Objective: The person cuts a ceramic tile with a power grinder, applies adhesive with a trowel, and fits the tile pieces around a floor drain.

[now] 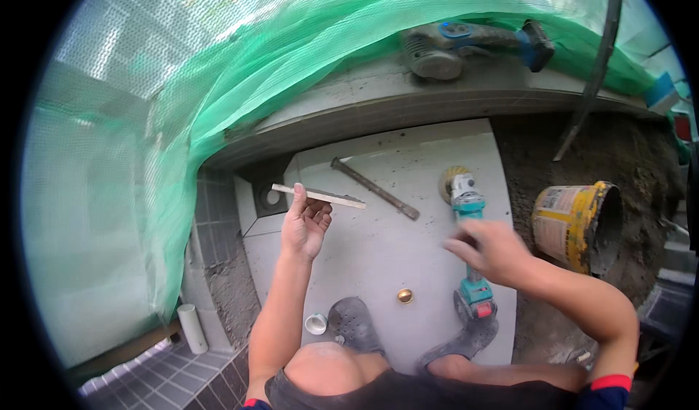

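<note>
My left hand [306,230] grips a thin, pale tile piece [342,202] with grey material on its upper face, held above a large light tile [364,257]. My right hand [488,250] is blurred over the body of a teal cordless angle grinder [475,290] with a yellowish disc; its fingers are partly hidden, and I cannot tell whether they touch it. A rusty metal bar [375,189] lies diagonally on the large tile between my hands. A small brass ring [405,296] and a white plastic fitting [315,323] lie nearer me.
A yellow bucket [561,221] stands on dark rough ground at right. A blue power tool [437,57] rests on the back ledge, below green mesh sheeting [109,184]. A dark strip [590,89] hangs at upper right. A white pipe [192,329] stands at lower left.
</note>
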The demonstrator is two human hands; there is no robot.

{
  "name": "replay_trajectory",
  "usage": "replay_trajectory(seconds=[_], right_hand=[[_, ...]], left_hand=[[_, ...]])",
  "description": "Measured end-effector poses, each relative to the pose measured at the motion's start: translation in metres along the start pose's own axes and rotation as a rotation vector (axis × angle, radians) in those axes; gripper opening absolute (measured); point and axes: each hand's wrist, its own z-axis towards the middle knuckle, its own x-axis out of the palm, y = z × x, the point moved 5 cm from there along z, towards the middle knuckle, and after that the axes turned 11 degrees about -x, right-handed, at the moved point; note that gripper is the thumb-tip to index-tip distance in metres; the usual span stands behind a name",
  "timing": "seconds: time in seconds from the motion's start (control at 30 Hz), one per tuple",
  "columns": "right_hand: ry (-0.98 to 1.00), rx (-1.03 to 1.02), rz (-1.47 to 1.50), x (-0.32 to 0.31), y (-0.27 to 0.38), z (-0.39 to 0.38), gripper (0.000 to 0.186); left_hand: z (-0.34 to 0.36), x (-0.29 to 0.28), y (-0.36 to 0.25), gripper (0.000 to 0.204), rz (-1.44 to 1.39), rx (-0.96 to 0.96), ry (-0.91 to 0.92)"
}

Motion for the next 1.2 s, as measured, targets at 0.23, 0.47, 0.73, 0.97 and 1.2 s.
replay_trajectory(seconds=[0.23,0.47,0.73,0.97,1.2], right_hand=[[-0.534,-0.715,-0.711,0.106,0.009,0.078,0.040],[-0.627,-0.819,-0.840,0.120,-0.007,0.082,0.033],[0.301,-0.461,-0.518,0.104,0.052,0.160,0.033],[-0.349,-0.566,-0.542,0.085,0.007,0.121,0.055],[-0.323,-0.599,-0.313,0.127,0.031,0.123,0.057]], left_hand=[[0.031,0.031,0.053,0.052,-0.059,-0.206,0.312],[0.019,0.049,0.069,0.061,0.048,-0.215,0.202],[0.015,0.003,0.014,0.061,0.017,0.021,0.353],[-0.063,0.058,0.003,0.054,1.392,1.169,-0.039],[-0.055,0.018,0.002,0.054,1.500,1.131,0.058]])
